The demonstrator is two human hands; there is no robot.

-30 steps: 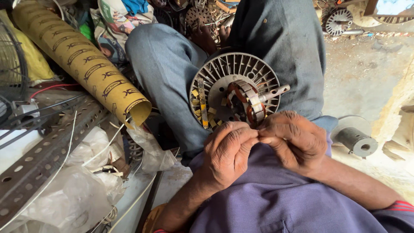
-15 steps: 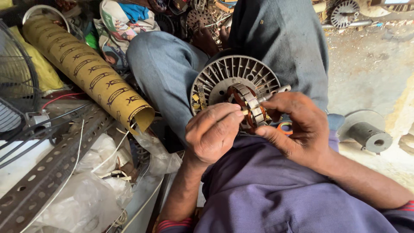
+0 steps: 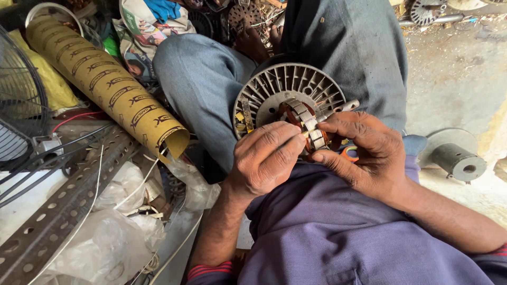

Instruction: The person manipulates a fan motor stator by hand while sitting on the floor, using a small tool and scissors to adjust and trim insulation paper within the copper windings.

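Note:
A round grey finned motor housing (image 3: 288,87) rests against my lap between my knees. At its centre sits a stator core (image 3: 303,119) with copper-coloured windings and pale slot pieces. My left hand (image 3: 264,158) pinches the core's lower left edge with thumb and fingers. Against the core's right side my right hand (image 3: 364,153) curls, fingertips touching it. A metal shaft stub (image 3: 346,106) sticks out just above my right hand. Something orange (image 3: 348,153) shows under my right fingers.
A yellow-brown cardboard tube (image 3: 105,84) lies diagonally at left. Below it are a perforated metal angle bar (image 3: 63,211), wires and crumpled plastic bags (image 3: 105,237). A fan grille (image 3: 16,116) stands at far left. A grey spool-like part (image 3: 454,155) lies on the concrete at right.
Both hands rose from my lap onto the stator core; earlier they were pressed together below the housing. The view has shifted slightly.

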